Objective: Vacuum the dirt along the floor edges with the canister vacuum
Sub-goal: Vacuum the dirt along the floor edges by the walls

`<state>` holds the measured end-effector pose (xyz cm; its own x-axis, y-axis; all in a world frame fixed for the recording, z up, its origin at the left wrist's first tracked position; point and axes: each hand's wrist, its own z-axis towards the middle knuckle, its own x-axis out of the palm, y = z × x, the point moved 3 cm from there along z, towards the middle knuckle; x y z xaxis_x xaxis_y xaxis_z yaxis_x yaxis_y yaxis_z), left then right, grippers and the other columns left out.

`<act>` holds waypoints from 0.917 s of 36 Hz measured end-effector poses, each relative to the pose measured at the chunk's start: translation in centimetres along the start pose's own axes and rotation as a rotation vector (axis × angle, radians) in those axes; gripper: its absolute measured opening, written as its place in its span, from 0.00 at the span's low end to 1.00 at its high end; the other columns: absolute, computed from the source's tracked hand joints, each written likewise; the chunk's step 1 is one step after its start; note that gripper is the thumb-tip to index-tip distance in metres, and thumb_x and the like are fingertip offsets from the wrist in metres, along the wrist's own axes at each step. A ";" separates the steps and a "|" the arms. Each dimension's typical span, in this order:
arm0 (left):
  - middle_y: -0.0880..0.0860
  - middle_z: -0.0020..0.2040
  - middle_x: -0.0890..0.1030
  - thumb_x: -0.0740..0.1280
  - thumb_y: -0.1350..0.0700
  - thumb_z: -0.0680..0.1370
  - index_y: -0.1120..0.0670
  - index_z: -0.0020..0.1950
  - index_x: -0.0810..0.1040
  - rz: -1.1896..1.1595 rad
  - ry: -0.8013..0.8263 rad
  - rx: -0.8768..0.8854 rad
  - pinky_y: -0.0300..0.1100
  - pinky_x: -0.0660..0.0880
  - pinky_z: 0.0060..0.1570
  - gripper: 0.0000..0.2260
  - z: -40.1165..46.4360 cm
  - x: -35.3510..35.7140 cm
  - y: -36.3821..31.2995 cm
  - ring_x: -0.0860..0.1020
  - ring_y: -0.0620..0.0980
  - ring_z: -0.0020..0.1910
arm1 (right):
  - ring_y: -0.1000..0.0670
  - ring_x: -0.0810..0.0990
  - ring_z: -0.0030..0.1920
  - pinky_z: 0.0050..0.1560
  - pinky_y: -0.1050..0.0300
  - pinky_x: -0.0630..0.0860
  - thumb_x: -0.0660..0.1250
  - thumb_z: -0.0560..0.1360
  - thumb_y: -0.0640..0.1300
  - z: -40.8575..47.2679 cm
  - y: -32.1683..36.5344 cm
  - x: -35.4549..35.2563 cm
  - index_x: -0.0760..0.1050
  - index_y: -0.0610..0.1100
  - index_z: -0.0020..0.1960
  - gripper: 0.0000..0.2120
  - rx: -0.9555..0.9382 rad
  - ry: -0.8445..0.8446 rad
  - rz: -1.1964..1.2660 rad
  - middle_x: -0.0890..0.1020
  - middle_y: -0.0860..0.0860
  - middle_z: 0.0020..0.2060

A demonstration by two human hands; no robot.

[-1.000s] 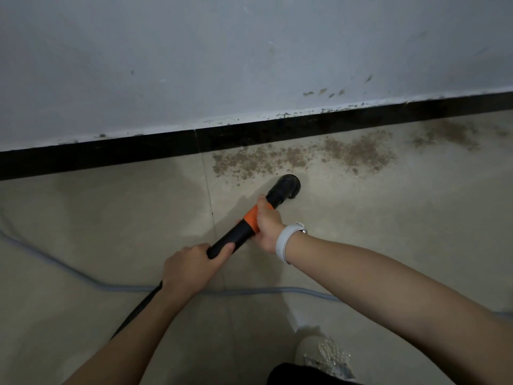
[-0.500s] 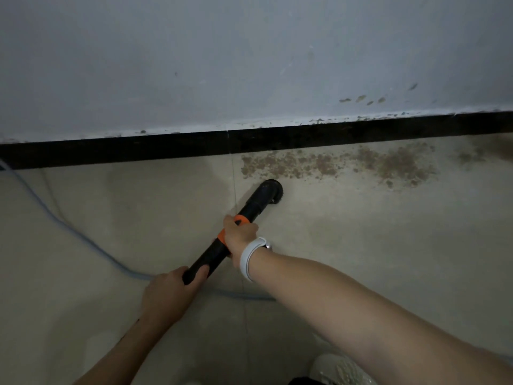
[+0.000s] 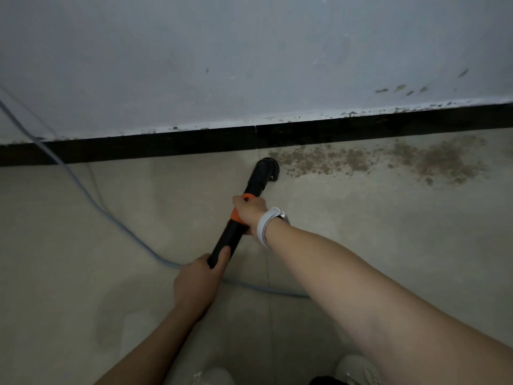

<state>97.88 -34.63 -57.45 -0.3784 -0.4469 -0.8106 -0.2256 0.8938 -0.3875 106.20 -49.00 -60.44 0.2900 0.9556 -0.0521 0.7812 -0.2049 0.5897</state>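
The wall point(image 3: 222, 56) fills the upper part of the view, and the black skirting board point(image 3: 166, 144) along its foot serves as the landmark. The floor point(image 3: 388, 232) runs out from the skirting board toward the person, and a thin blue-grey cable point(image 3: 83, 190) trails across it from the skirting board's left end.

The dirt point(image 3: 361, 159), a brown crumbly band, lies on the floor right against the skirting board, spreading toward its right end. The black vacuum tube point(image 3: 236, 232) slants up toward the skirting board, and its nozzle point(image 3: 266, 169) sits on the floor just below the board, at the left end of the dirt.

The right hand point(image 3: 249, 212) wraps its fingers around the orange collar point(image 3: 237, 213) of the tube; the left hand point(image 3: 197, 284) grips the tube's lower end, thumb laid along it.

To do this pass well, I would keep the nozzle's mouth flat on the floor and tight to the skirting board, then draw it slowly along the board to the right, so the crumbs are sucked up rather than scattered. The right hand steers; the left hand should hold the angle steady.
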 end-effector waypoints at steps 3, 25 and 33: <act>0.52 0.33 0.81 0.53 0.33 0.76 0.52 0.36 0.76 -0.004 0.021 0.014 0.44 0.77 0.40 0.25 -0.5 0.8 -0.7 0.79 0.51 0.34 | 0.37 0.82 0.50 0.46 0.38 0.82 0.66 0.61 0.58 0.6 -0.5 -0.7 0.67 0.43 0.60 0.33 0.004 -0.007 0.046 0.78 0.40 0.54; 0.50 0.34 0.75 0.56 0.34 0.76 0.49 0.36 0.69 0.088 0.109 0.159 0.42 0.66 0.35 0.21 -0.2 2.4 -3.6 0.74 0.51 0.37 | 0.38 0.82 0.47 0.50 0.40 0.81 0.66 0.77 0.49 -1.3 -1.2 -6.4 0.65 0.41 0.56 0.16 -0.020 -0.087 0.228 0.76 0.42 0.47; 0.52 0.39 0.80 0.57 0.35 0.77 0.48 0.41 0.71 0.177 0.098 0.145 0.42 0.65 0.37 0.18 -1.9 1.3 0.5 0.80 0.53 0.45 | 0.37 0.81 0.53 0.55 0.39 0.79 0.69 0.69 0.57 -1.8 -5.0 -2.7 0.66 0.47 0.49 0.19 0.018 -0.001 0.218 0.77 0.41 0.50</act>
<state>95.56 -34.80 -57.86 -0.4874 -0.2779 -0.8278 -0.0192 0.9512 -0.3080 100.51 -50.15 -61.86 0.4540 0.8879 0.0744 0.7097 -0.4108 0.5723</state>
